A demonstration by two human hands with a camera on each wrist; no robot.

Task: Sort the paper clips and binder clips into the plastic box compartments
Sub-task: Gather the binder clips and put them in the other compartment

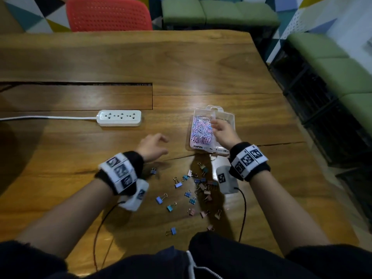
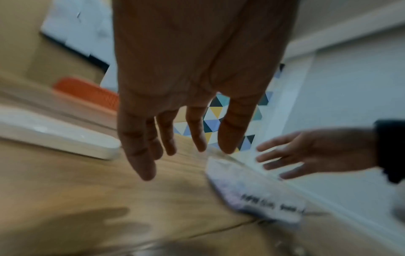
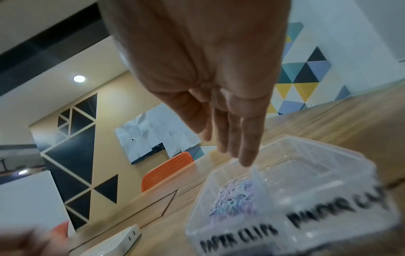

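Note:
A clear plastic box (image 1: pixel 229 117) (image 3: pixel 355 166) (image 2: pixel 285 213) with two compartments lies on the wooden table. Its left compartment is full of pink, blue and white paper clips (image 1: pixel 201 129) (image 3: pixel 235 199); the right one looks bare. My right hand (image 1: pixel 218 125) (image 3: pixel 232 149) hovers over the box with straight fingers and holds nothing. Left of the box, my left hand (image 1: pixel 156 143) (image 2: pixel 175 150) floats above the table, fingers relaxed and spread, also holding nothing. Several blue and pink binder clips (image 1: pixel 193 190) lie scattered on the table between my forearms.
A white power strip (image 1: pixel 119 117) (image 2: pixel 54 136) (image 3: pixel 116 242) with its cord lies left of the box. A long slot (image 1: pixel 76 83) cuts the table top behind it. A red chair (image 1: pixel 108 14) stands at the far edge; green seats (image 1: pixel 326 63) line the right.

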